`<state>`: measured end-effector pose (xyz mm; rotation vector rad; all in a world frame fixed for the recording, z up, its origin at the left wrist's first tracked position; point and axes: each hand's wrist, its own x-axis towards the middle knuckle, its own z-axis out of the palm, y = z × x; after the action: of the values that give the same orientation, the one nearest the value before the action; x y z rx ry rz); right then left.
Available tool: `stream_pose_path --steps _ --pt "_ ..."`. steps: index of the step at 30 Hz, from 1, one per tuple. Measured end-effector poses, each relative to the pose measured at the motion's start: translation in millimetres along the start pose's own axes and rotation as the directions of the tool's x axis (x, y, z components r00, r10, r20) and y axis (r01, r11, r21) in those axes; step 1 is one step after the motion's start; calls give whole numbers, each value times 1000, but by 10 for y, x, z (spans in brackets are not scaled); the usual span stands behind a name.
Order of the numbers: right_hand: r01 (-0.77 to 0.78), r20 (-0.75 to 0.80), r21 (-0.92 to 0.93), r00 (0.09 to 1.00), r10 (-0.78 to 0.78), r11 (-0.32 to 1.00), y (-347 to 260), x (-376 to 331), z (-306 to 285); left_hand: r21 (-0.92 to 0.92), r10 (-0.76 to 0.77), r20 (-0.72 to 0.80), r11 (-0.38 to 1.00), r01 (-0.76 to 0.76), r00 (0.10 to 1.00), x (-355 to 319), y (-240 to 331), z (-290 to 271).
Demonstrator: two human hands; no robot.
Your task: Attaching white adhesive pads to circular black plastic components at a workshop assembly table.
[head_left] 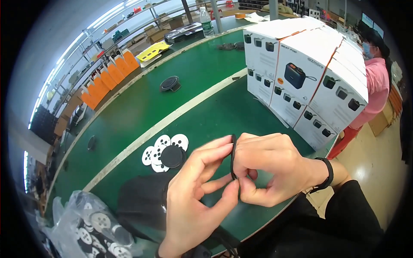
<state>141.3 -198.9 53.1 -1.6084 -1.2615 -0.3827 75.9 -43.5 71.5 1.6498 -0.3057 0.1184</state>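
Observation:
My left hand (200,185) and my right hand (271,167) meet over the green table, both pinching a thin black disc (233,155) that I see edge-on. The left thumb and fingers grip its rim from one side, while the curled right fingers press against it from the other. Parts of the disc are hidden behind the fingers. Just left of my left hand, several white round pieces with black dots (163,141) lie overlapping, and a plain black disc (173,156) rests on top of them.
A clear plastic bag (64,223) of white and black discs lies near left, beside a black fabric item (140,200). White printed boxes (297,81) stand stacked at right, with a person in pink (378,86) beyond. A round black part (170,83) sits across the pale strip (172,118).

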Motion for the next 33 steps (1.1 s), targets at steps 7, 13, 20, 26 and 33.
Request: stream_pose_path --steps 7,13,20,26,33 --pt "-149 35 107 989 146 983 8 -1 -99 -111 -72 -16 991 70 997 16 15 2" --pt "-332 83 689 919 385 644 212 -54 -295 -269 -182 98 942 202 978 171 -180 -288" --pt "-389 138 282 921 365 877 184 -15 -328 -56 -122 -113 992 117 986 139 -93 -255" --pt "-161 137 -235 971 197 959 33 147 39 37 50 -83 998 -47 995 47 -114 -75" --pt "-566 139 258 824 549 783 104 13 -213 190 256 -148 955 -227 955 61 -115 -224"
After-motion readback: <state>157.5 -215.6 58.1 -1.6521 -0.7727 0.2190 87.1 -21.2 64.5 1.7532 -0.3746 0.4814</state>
